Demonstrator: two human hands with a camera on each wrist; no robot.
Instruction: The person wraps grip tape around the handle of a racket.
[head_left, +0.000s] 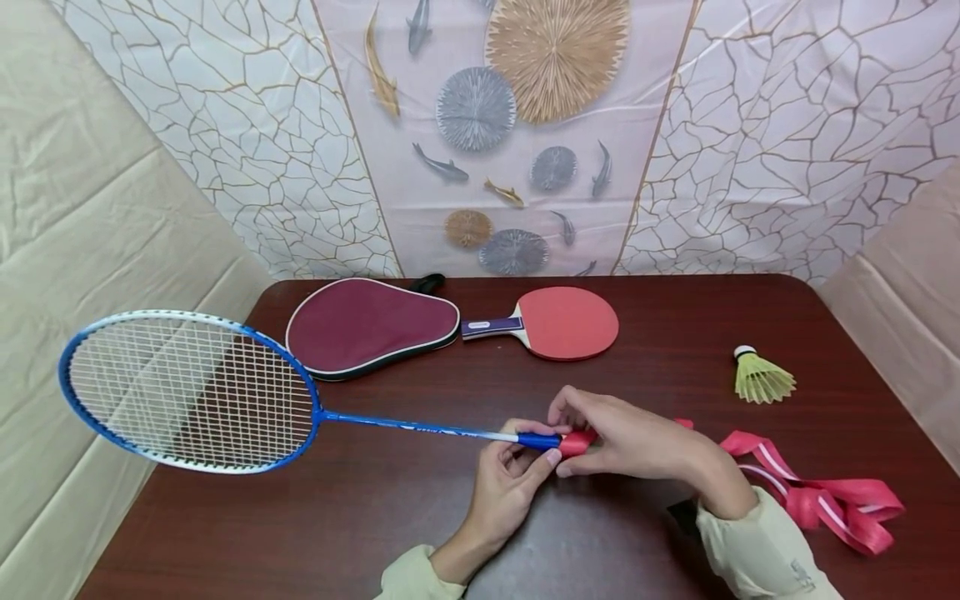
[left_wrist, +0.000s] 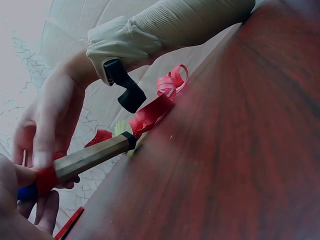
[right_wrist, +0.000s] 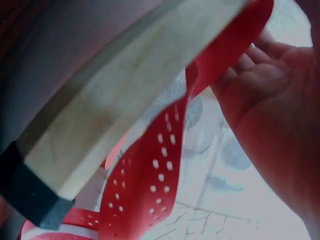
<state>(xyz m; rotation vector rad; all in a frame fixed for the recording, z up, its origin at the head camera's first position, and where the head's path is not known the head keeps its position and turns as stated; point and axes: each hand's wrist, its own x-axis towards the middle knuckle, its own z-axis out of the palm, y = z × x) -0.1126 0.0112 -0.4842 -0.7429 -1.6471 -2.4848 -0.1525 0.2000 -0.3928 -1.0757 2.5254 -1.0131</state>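
Note:
A blue and white badminton racket [head_left: 420,427] is held above the table, its strung head pointing left. My left hand [head_left: 498,492] grips it around the blue cone at the top of the handle. Red grip tape [head_left: 574,443] wraps the handle's upper end, where my right hand [head_left: 637,437] pinches it with thumb and fingers. Below the wrap, the bare wooden handle [left_wrist: 95,159] shows, ending in a black butt cap [right_wrist: 32,187]. A perforated length of tape [right_wrist: 145,175] hangs off beside the handle; its loose coils [head_left: 847,504] lie on the table at right.
At the back of the dark wooden table [head_left: 360,533] lie a maroon paddle case [head_left: 367,325] and a red table tennis paddle [head_left: 570,323]. A yellow shuttlecock [head_left: 761,377] lies at right. A patterned cloth [head_left: 465,208] hangs behind the table.

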